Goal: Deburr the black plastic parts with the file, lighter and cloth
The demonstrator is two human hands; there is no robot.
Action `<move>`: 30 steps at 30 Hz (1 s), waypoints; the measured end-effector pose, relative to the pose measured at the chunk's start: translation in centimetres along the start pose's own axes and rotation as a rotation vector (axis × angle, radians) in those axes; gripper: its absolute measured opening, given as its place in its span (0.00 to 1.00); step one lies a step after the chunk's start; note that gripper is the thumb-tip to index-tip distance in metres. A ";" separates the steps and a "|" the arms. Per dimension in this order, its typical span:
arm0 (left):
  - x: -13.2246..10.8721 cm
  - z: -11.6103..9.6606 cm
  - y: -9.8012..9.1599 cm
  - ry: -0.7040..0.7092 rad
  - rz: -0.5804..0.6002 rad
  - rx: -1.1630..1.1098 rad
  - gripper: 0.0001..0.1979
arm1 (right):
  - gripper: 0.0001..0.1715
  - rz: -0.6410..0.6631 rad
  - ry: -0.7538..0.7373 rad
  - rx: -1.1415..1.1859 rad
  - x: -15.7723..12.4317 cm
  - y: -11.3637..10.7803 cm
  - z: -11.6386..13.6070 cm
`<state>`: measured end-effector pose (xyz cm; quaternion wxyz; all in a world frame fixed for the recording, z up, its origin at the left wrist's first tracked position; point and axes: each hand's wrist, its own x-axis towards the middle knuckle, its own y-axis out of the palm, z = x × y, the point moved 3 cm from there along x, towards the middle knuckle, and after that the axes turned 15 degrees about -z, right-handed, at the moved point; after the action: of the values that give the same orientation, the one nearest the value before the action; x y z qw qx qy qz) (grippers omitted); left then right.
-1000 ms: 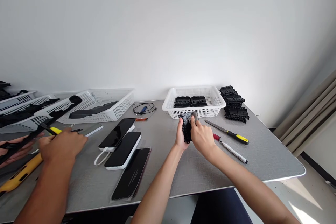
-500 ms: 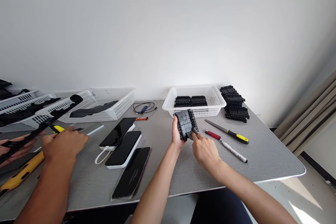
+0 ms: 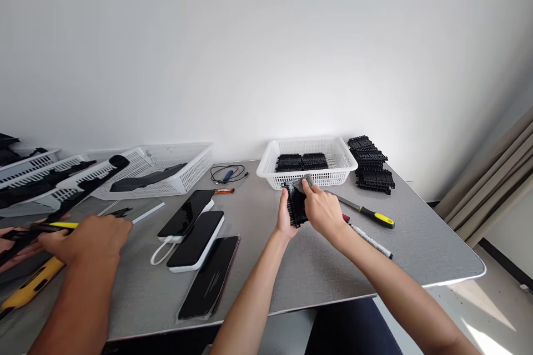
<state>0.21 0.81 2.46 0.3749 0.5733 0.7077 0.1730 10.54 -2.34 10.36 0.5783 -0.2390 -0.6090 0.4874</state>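
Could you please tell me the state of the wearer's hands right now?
Left hand: holding a black part.
Right hand: holding a grey cloth against it.

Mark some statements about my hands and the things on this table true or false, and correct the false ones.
1. The left hand holds a black part. True.
2. The file lies on the table, right of the right hand. True.
3. The right hand grips the file. False: it presses a grey cloth-like piece against the black part.
4. The white basket beyond the hands is empty. False: it contains black pieces.
5. Stacked black pieces stand right of that basket. True.
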 end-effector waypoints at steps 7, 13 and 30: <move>0.5 0.0 -0.1 0.001 -0.002 -0.069 0.27 | 0.35 0.093 0.026 -0.043 -0.9 1.5 0.6; 0.7 -1.3 -0.7 0.059 -0.127 -0.134 0.25 | 0.36 0.216 -0.075 -0.051 -4.2 3.0 1.3; 0.1 -0.4 -0.3 -0.022 -0.024 -0.045 0.28 | 0.33 -0.146 0.002 0.332 -0.6 -0.3 -1.0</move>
<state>-0.31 0.89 2.45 0.3974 0.5580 0.7065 0.1779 11.66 -2.69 10.14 0.6443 -0.0959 -0.5351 0.5379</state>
